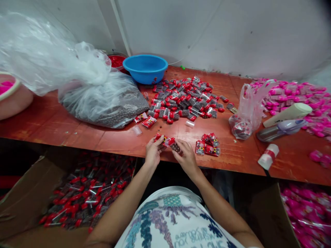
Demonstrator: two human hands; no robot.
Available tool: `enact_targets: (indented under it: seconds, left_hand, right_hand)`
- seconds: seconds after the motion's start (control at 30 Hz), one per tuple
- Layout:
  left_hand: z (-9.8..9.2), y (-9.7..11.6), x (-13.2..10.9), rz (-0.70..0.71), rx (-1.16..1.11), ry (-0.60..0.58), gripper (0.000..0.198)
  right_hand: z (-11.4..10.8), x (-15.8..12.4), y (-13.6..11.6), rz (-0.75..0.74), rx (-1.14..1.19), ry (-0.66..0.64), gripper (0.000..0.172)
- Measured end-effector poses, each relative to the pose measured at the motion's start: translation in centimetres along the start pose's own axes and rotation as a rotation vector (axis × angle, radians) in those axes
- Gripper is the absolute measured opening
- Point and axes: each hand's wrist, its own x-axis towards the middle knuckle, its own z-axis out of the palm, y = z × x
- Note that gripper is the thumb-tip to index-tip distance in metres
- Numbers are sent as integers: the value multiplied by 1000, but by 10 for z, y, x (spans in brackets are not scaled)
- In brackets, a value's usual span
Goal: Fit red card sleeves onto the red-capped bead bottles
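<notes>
Across the foreground runs a red-brown bench (240, 162), with an open carton (26, 196) of red-capped containers below its front edge. At left on the bench slumps a clear bag (103, 103) filled with small dark beads; right of it spreads a heap (186, 98) of red-capped containers, and behind them sits a blue basin (145, 67). Two bare hands meet at the front edge. The left hand (153, 151) has thumb and fingers pinched on a red packet (164, 141); the fingers of the right hand (186, 156) are closed around a single container (175, 146) of dark beads, tilted, its red end toward the packet (whether the two touch cannot be told). A cluster of red packets (207, 144) lies just right of the hands. Likely faults: a slackened pinch could drop either piece over the nearby edge, and a loose cap, if tilted further, could spill contents. Smallest are a few stray beads (160, 126), which a brushing wrist might roll away.
</notes>
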Motion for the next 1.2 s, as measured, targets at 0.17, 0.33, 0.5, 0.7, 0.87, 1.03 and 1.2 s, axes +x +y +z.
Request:
enact_targets:
  seconds: [0.17,0.33,0.5,0.7,0.87,1.03,1.2]
  left_hand:
    - [3,0,0,106,23,27,37]
    - [5,0,-7,179,-13,-121,37]
    - [7,-1,-12,197,20,-166,41]
    - [8,1,-12,158,47,-244,41]
    - [5,1,-12,224,202,-311,33]
    - [2,1,-11,329,266,-313,49]
    - [5,3,-16,185,218,-451,73]
  right_hand:
    - [1,-1,-2,-67,-19,-34,53]
    - [2,-3,-2,52,34,52,52]
    - [2,-4,-1,-8,38,29,51]
    - [0,-5,1,-95,-16,31,51]
    - [-1,-5,5,-113,-50,50,49]
    - [2,-9,7,63,158,69,47]
    - [0,-9,4,324,517,43,46]
